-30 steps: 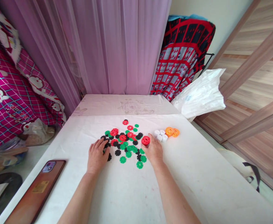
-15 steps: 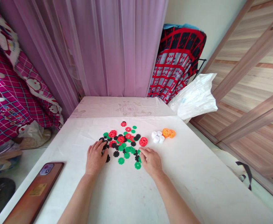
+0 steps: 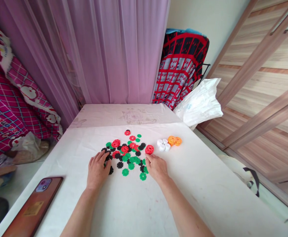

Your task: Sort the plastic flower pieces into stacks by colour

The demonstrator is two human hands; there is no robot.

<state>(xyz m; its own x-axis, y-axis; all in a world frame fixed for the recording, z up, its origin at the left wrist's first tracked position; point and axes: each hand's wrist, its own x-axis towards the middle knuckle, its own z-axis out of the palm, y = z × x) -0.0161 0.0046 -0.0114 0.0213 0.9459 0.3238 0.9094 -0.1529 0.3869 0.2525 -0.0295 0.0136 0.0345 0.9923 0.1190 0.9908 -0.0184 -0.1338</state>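
Note:
Notched plastic discs in red, green and black lie in a loose pile on the white table, among them a black disc [image 3: 120, 165] and a green disc [image 3: 125, 172]. My left hand [image 3: 98, 169] rests at the pile's left edge, fingers spread over several black discs and partly hiding them. At the right edge, my right hand [image 3: 156, 167] reaches to a red disc cluster [image 3: 149, 149], its fingertips at the near rim; whether they press on it I cannot tell. Those fingers are extended, with no disc visibly held.
A white disc cluster [image 3: 163, 144] sits beside an orange cluster [image 3: 175, 141] at the right. Near the left table edge lies a brown phone [image 3: 33, 207]. A white bag [image 3: 199, 102] stands beyond the table's far right corner, and a purple curtain [image 3: 114, 49] hangs behind.
My right hand has moved slightly forward, from beside the green discs to the red cluster. The left hand stays at the black discs. The whole view has shifted a little.

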